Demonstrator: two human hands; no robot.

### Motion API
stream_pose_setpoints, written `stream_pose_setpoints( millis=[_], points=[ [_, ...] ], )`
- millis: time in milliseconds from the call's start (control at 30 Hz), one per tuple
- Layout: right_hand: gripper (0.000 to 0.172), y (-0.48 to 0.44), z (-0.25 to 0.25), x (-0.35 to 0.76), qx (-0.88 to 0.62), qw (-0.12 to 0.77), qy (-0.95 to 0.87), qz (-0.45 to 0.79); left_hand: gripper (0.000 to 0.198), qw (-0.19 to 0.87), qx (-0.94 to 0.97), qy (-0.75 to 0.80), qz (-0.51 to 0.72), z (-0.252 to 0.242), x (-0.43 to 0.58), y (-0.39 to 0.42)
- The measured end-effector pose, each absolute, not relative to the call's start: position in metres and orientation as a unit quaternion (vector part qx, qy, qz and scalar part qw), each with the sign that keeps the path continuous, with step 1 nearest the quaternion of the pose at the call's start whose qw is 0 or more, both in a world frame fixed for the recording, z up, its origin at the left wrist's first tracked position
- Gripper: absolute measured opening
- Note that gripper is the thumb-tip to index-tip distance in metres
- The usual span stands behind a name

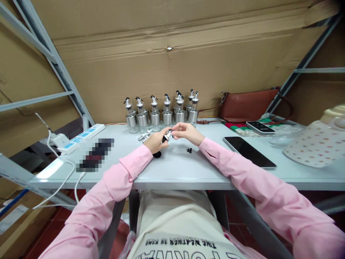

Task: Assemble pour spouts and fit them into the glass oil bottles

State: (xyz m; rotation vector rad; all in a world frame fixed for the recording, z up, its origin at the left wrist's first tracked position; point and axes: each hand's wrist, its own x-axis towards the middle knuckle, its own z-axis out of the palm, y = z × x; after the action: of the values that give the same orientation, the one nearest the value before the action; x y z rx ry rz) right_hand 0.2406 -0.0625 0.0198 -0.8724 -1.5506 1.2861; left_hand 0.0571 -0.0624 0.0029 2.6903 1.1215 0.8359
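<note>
My left hand (156, 141) is closed around a silver and black pour spout (166, 137), its tip pointing up and to the right. At that tip, my right hand (187, 132) pinches a small black piece (171, 133), partly hidden by the fingers. Several silver spout parts (145, 136) lie on the table just beyond my left hand. A round black part (157, 154) rests under my left wrist. To the right, small black caps (189, 150) sit on the tabletop below my right hand.
Several glass and steel bottles (167, 117) with spouts stand at the back. On the left are a power strip (81, 138) and a blurred-out object (95, 154). A tablet (249, 151), a phone (260, 127), a brown bag (248, 105) and a dotted cover (315, 144) lie right.
</note>
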Motion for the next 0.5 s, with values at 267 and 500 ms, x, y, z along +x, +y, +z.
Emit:
stream_pose_setpoints(
  millis=[267, 500],
  points=[
    [0.044, -0.0641, 0.0215, 0.2420, -0.349, 0.425, -0.653, 0.521, 0.061, 0.042, 0.887, 0.370, 0.274, 0.0050, 0.0594, -0.0651],
    [0.038, -0.0623, 0.0220, 0.2467, -0.345, 0.399, -0.615, 0.586, 0.061, 0.036, 0.888, 0.363, 0.280, 0.0068, 0.0604, -0.0664]
  ],
)
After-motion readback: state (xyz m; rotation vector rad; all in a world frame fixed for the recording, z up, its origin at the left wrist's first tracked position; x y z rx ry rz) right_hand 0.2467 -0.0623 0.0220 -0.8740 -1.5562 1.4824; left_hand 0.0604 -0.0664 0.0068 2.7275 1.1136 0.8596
